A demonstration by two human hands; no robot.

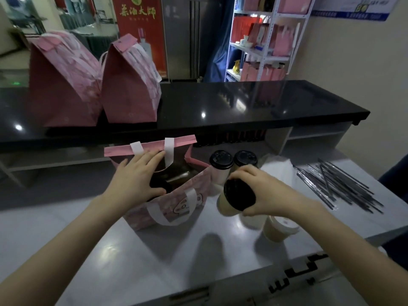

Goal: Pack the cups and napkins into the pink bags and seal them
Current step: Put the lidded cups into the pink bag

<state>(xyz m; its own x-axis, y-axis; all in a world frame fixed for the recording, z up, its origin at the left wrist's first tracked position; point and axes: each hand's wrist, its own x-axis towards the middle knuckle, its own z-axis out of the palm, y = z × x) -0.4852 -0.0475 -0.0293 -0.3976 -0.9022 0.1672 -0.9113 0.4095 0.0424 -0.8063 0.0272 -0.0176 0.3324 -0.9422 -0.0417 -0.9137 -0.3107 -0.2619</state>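
Pink bag [141, 217]: pins its mouth wide with flat, spread left hand [136, 180]; grips lidded cup [239, 192] in right hand [271, 193], tilted for dropping in (likely next).

place: drinks shop | evidence: service counter [242, 102], lidded takeaway cups [221, 160], wrapped straws [337, 186], shelf of bags [254, 50]

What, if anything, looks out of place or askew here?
The straws lie scattered and crossed on the table, at right. The cup in the right hand is tilted, lid toward the camera. No spill shows.
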